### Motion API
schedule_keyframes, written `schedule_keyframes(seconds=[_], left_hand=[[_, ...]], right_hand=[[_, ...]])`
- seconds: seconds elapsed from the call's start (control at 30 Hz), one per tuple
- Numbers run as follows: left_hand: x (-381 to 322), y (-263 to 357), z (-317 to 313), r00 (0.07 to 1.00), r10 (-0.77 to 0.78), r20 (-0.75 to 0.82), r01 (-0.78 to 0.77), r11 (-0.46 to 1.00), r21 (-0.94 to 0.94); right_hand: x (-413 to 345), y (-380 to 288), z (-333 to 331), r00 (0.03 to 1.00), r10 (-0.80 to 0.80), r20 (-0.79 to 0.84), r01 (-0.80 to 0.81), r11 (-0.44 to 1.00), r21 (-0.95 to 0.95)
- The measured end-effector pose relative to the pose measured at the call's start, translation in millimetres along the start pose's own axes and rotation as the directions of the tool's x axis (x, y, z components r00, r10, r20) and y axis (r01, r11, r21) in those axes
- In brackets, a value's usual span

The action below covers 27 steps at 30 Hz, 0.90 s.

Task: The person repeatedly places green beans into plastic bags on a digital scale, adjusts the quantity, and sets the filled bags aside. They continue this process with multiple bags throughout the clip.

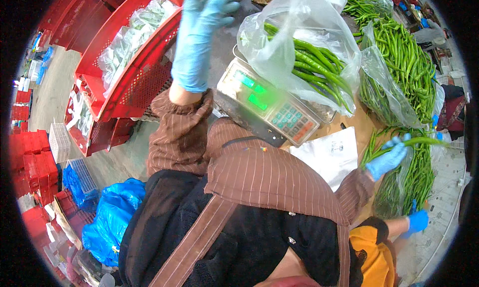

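My left hand (198, 40), in a light blue glove, is raised between a red crate and the scale. Its fingers are spread and hold nothing. My right hand (387, 159), also gloved, grips a long green chili pepper (421, 141) over the pile at the right. In front of me a digital scale (269, 101) shows a lit green display. On its pan lies a clear plastic bag (269, 51) with several green chili peppers (318, 64) inside, its mouth standing loosely up. A white printed sheet (329, 156) rests beside the scale.
A long heap of green chili peppers (406, 66) covers the right side, partly under clear plastic (385, 77). At left, a red crate (142, 68) holds filled clear bags (131, 40). A co-worker's gloved hand (417, 221) is at the lower right. A blue bag (114, 219) sits lower left.
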<state>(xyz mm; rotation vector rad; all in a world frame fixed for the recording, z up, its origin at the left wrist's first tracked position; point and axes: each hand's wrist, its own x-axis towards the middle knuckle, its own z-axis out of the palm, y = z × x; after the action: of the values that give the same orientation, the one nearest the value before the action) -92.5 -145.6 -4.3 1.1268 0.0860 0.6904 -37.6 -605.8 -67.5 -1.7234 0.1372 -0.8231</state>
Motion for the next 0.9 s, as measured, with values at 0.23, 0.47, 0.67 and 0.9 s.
schedule_keyframes(seconds=[0.23,0.47,0.67,0.9], left_hand=[[-19,17,-21,0.979,0.197,0.051,-0.203,0.97,0.137],[-47,-20,56,0.813,0.352,0.463,-0.581,0.447,0.68],[11,-4,48,0.655,-0.373,0.657,0.339,0.922,0.186],[42,21,2,0.771,-0.141,0.62,0.606,0.457,-0.65]], right_hand=[[-59,86,-47,0.978,0.066,0.198,0.113,0.631,-0.768],[-13,-15,71,0.881,-0.19,0.433,0.21,0.978,0.001],[11,-65,208,0.501,-0.54,0.677,0.833,0.512,-0.209],[151,-71,122,0.613,0.234,0.755,0.665,0.363,-0.652]])
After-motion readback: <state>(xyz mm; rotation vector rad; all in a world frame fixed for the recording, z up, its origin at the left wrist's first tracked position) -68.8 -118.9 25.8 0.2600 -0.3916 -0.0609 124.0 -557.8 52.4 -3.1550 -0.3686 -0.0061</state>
